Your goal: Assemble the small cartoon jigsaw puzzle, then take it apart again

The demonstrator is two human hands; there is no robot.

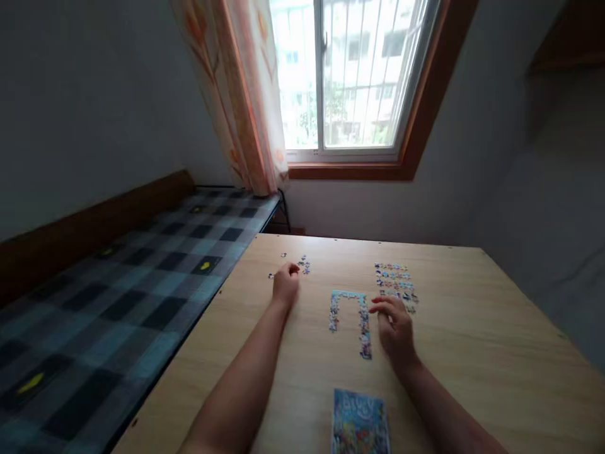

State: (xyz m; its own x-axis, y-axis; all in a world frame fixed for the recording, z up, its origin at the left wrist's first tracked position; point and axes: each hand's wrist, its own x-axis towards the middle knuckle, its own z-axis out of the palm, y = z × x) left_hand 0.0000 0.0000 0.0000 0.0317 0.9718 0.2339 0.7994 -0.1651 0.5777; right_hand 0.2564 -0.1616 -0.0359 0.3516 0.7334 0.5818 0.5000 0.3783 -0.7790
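Note:
My left hand (286, 282) rests by a few loose jigsaw puzzle pieces (306, 265) at the far left of the table. Its fingers are curled together, and whatever they may hold is hidden. To the right, my right hand (393, 325) hovers or lies beside a partly joined jigsaw puzzle (364, 328), thumb and fingers apart, with nothing visible in them. The joined pieces form a top edge and two sides, the right side longer than the left. Beyond that hand, several rows of loose puzzle pieces (394, 276) are laid out, partly hidden by it.
A blue puzzle box or picture card (360, 419) lies at the near edge of the wooden table (472, 340). On the left stands a bed with a checked cover (155, 277). A curtain (246, 94) and a barred window (359, 75) are behind.

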